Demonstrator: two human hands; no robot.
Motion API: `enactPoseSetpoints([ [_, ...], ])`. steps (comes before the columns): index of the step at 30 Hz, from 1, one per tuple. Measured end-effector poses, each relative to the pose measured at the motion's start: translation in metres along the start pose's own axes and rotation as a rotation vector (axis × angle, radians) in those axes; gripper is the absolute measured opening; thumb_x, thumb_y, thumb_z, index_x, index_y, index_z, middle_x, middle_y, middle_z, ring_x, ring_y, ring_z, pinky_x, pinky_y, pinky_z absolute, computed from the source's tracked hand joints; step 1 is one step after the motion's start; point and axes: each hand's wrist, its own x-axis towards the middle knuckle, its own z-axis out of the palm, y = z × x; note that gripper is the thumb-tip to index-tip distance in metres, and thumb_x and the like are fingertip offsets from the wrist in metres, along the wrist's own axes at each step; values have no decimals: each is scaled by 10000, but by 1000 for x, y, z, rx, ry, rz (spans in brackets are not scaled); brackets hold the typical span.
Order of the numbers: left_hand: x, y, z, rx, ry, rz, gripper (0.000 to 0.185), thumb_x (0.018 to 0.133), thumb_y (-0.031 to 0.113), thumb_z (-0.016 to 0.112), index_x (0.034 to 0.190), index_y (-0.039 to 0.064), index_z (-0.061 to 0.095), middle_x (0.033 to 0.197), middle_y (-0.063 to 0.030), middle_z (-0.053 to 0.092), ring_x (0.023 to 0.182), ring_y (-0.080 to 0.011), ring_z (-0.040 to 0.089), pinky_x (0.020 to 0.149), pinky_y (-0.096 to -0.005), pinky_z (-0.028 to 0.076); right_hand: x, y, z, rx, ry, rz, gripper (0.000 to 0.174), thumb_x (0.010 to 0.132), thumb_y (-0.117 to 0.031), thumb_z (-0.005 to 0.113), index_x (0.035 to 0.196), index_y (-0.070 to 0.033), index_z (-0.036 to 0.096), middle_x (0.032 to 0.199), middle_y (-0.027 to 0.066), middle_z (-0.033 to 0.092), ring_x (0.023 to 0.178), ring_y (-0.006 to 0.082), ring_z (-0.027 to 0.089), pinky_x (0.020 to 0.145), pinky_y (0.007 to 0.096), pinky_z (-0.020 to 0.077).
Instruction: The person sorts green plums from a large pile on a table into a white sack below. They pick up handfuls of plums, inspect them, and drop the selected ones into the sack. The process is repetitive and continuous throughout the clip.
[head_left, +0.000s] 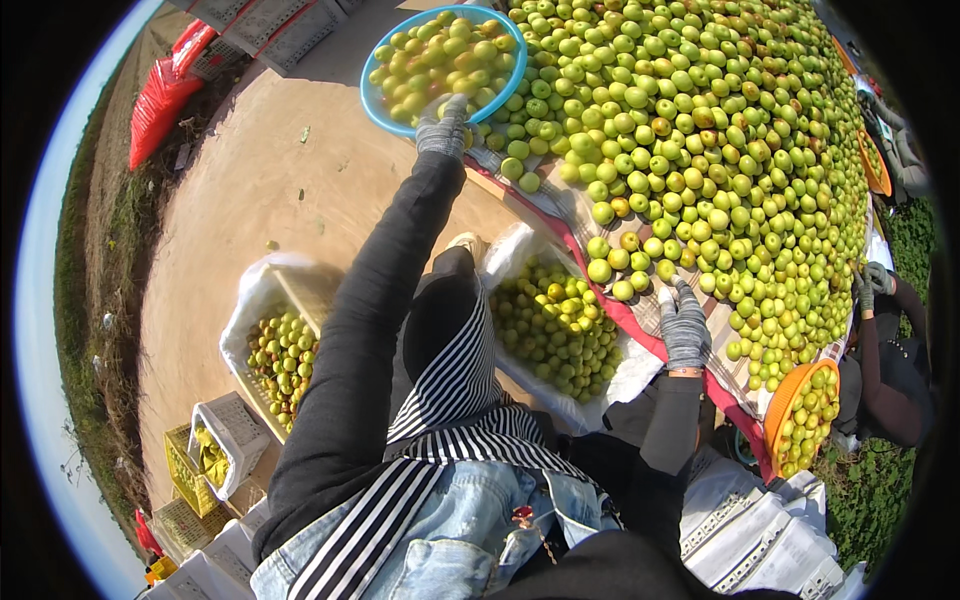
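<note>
My left hand (442, 124), in a grey knit glove, is at the near rim of a round blue basin (365, 84) filled with yellow-green fruit like jujubes or small apples. Its fingers are partly blurred over the fruit, and whether they grasp one cannot be told. My right hand (684, 322), gloved alike, is low over a checked cloth (720, 330) with thumb and fingers apart. Its fingertips are beside a green fruit (666, 270) at the edge of a large heap of fruit (675, 112). Between my arms, below the cloth's red border (559, 225), stands a white-lined crate (517, 259) of fruit.
Another lined crate (238, 345) of fruit stands at my left. Orange baskets (776, 409) sit along the heap's right side, where a co-worker's gloved hands (874, 281) show. Stacked crates (274, 34) are at the upper left, more crates (232, 424) at the lower left.
</note>
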Motion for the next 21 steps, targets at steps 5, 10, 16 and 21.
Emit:
enactPoseSetpoints([
  [5, 111, 27, -44, 552, 12, 269, 439, 718, 282, 636, 1065, 63, 482, 969, -125, 551, 882, -230, 560, 703, -319, 472, 2, 3, -1, -11, 6, 66, 322, 773, -172, 576, 1056, -23, 537, 851, 214, 599, 804, 337, 590, 690, 370, 465],
  [10, 144, 60, -30, 8, -56, -110, 573, 739, 390, 584, 1148, 22, 422, 1103, -119, 525, 1001, -201, 504, 862, -318, 411, 6, 11, 2, -65, 126, 28, 341, 770, -197, 585, 1044, 0, 537, 907, 225, 581, 835, 337, 576, 706, 367, 462],
  [16, 110, 76, -17, 242, -41, 68, 449, 832, 342, 495, 1169, 56, 418, 1170, -136, 451, 1052, -287, 442, 822, -473, 416, 12, 19, -6, -27, 213, 57, 404, 763, -215, 595, 1079, 23, 514, 1015, 233, 546, 918, 364, 538, 796, 386, 432],
  [21, 56, 73, 20, 123, 71, -53, 353, 821, 250, 528, 1091, 24, 507, 1110, -118, 514, 903, -212, 529, 728, -303, 473, 24, 48, -11, -293, 384, 139, 520, 744, -316, 592, 1140, -1, 473, 1159, 259, 434, 1077, 377, 427, 903, 408, 360],
])
